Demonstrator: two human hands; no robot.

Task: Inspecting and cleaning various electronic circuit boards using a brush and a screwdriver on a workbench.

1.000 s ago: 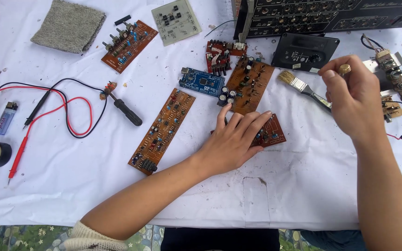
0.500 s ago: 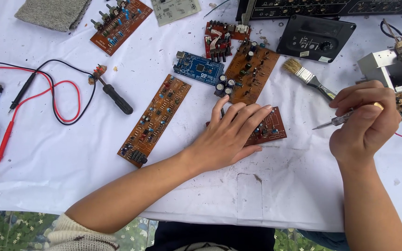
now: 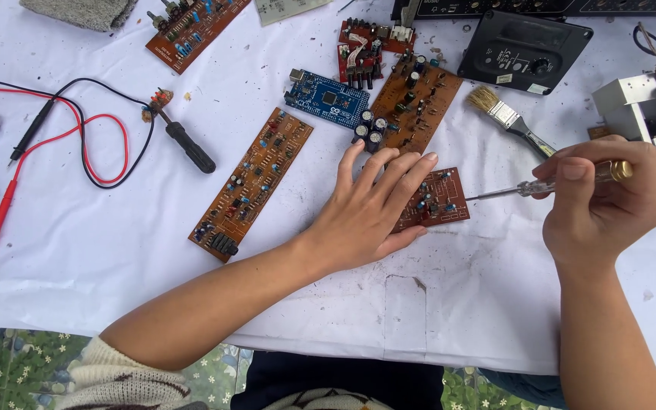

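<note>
White cloth, speckled with debris and spread over a floral-patterned ground, was strewn with circuit boards, while a small brown board was pinned under the left hand, fingers splayed wide, and a screwdriver was gripped in the closed right hand, its tip at the board's edge.

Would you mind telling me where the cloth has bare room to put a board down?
Bare cloth lies below the red lead, left of the long board, and along the near edge between both arms. The top middle is crowded with boards.
</note>
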